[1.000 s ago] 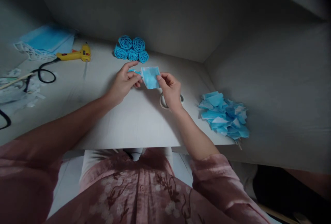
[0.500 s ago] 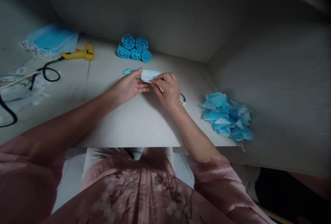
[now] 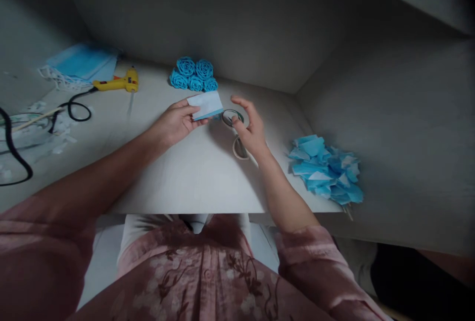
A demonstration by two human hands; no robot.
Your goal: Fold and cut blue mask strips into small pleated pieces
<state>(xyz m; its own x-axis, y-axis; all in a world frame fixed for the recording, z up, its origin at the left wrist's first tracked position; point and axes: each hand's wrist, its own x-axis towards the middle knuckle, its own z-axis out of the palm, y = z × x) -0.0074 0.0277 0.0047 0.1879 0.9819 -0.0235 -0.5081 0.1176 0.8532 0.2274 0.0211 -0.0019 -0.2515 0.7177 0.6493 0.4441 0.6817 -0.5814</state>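
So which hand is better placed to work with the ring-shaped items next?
Probably the right hand: its thumb overlaps the upper ring in view, though contact is unclear, and the lower ring shows just below. The left hand is occupied, gripping the blue-and-white piece.

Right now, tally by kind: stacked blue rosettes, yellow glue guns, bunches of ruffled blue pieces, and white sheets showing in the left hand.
Stacked blue rosettes: 5
Yellow glue gun: 1
Ruffled blue bunch: 1
White sheet in left hand: 1
Total: 8
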